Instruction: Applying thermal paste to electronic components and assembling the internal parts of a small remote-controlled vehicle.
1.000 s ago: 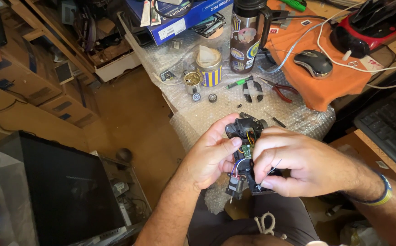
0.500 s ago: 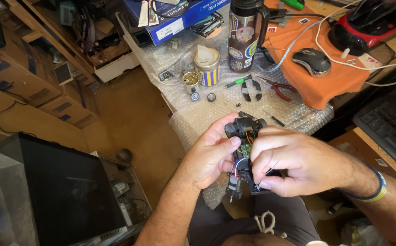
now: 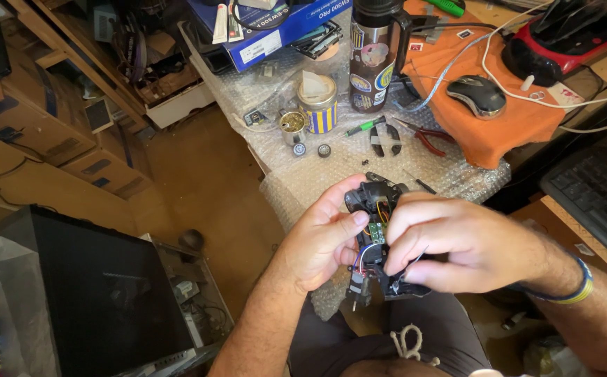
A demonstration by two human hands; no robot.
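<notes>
Both my hands hold a small black device (image 3: 373, 241) with its casing open, showing a green circuit board and coloured wires. My left hand (image 3: 321, 241) cups it from the left, thumb against its side. My right hand (image 3: 457, 244) wraps over its right side, fingers curled on top, hiding much of it. I hold it over my lap, just in front of a desk edge covered in bubble wrap (image 3: 317, 174).
On the bubble wrap lie a striped tin (image 3: 317, 105), a small open pot (image 3: 292, 124), a green-handled screwdriver (image 3: 363, 127) and red pliers (image 3: 426, 136). A bottle (image 3: 372, 59), mouse (image 3: 477, 94) on orange cloth, keyboard (image 3: 593, 199) right. Black box (image 3: 101, 293) on floor left.
My hands and the device have stayed nearly still; my right fingers shifted slightly over the top of the device.
</notes>
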